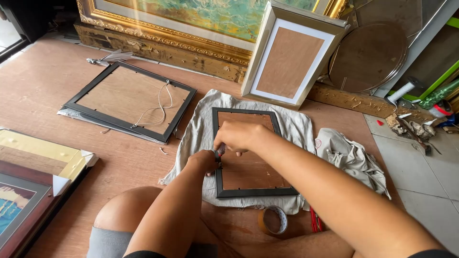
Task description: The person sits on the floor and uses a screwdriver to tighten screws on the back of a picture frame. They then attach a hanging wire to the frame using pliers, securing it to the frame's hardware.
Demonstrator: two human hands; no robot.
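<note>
A small dark picture frame lies face down on a pale cloth, its brown backing board up. My left hand is closed on a small tool pressed at the frame's left edge. My right hand rests on the backing board just above it, fingers bent down onto the frame's left side. Whether the right hand grips anything is hidden by the fingers.
A larger dark frame with a hanging cord lies face down at the left. A white-matted frame leans on a gilt painting. A tape roll and red-handled tool lie near my knee. A crumpled cloth sits right, stacked frames left.
</note>
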